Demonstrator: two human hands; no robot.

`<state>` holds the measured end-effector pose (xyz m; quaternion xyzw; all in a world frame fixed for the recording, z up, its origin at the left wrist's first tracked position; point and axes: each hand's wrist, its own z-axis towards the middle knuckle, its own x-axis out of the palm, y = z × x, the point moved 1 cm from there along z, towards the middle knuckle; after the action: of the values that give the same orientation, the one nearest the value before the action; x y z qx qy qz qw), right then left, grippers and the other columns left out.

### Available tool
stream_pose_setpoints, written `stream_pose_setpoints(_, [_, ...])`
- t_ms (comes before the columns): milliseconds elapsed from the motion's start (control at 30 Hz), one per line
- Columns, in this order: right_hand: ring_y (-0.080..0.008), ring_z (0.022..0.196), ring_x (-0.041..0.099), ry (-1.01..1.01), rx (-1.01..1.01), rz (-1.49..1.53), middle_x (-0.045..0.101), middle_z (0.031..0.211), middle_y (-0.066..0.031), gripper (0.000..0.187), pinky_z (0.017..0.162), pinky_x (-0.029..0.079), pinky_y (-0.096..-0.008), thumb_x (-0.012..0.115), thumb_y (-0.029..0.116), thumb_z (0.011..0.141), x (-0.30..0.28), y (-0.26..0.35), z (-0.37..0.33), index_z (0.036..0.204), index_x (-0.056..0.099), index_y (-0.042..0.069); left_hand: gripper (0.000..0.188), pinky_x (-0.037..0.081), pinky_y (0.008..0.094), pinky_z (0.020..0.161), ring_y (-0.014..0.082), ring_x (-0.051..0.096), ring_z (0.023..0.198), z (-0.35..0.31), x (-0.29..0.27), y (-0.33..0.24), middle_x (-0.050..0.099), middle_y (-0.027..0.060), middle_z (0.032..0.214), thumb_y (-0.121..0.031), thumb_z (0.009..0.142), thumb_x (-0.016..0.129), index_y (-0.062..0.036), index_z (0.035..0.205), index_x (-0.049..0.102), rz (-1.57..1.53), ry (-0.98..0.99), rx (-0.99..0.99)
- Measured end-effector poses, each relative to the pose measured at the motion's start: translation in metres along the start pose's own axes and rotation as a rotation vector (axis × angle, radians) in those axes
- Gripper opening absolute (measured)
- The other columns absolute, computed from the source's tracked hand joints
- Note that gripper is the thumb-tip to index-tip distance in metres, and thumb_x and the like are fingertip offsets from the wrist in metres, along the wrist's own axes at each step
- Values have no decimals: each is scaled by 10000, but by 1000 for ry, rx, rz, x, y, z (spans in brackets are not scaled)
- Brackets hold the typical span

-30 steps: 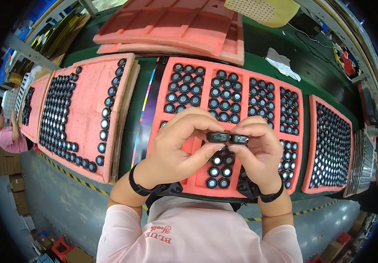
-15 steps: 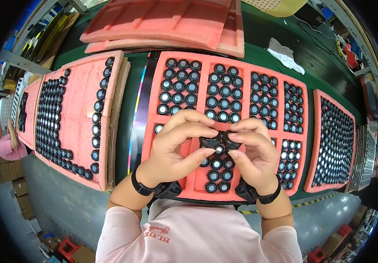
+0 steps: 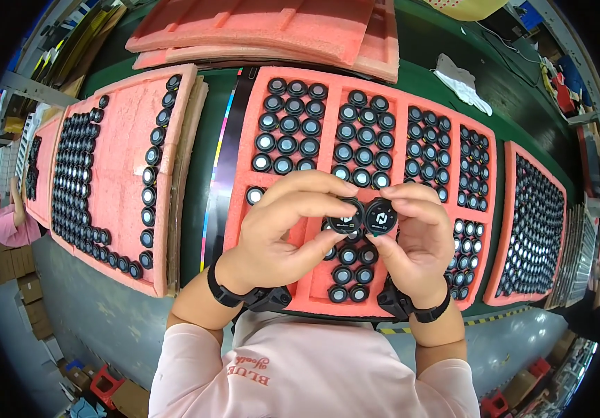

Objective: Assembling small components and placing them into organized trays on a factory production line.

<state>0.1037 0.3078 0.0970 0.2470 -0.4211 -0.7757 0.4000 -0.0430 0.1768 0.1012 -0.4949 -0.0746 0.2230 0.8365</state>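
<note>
Clamped at the rim between thumb and fingers, one round black plastic disc (image 3: 347,217) is held by the left hand (image 3: 279,233), its twin disc (image 3: 381,217) likewise by the right hand (image 3: 418,240); whether they touch cannot be told. Side-by-side viewing of their printed faces appears in hand; the next move would call for steady rim pinches. Both hover over the near half of a compartmented pink foam tray (image 3: 331,139) at the green tabletop's (image 3: 215,115) near edge. Pink foam lids (image 3: 251,31) lie toward its far edge. Beyond the near edge, yellow-black tape (image 3: 495,317) crosses grey floor (image 3: 63,299).
</note>
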Motion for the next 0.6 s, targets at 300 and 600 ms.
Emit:
stream_pose_setpoints(300, [-269,1048,571,-9,-14,-3,549,1132,-177,415,909,486,-368,686,-106,723,1,1,0,1099,533,-20,180,494,372,895,287,579,1076,-5,0,5,539,209,1165,99,758,658,-20,878,598,-44,33,41])
stream_pose_setpoints(600, [-269,1045,575,-10,-20,-9,550,1126,-181,431,902,491,-368,686,-109,723,1,0,-1,1110,521,-18,470,525,361,860,293,591,1091,0,5,8,548,227,1177,167,751,627,-55,1111,422,-197,-26,106])
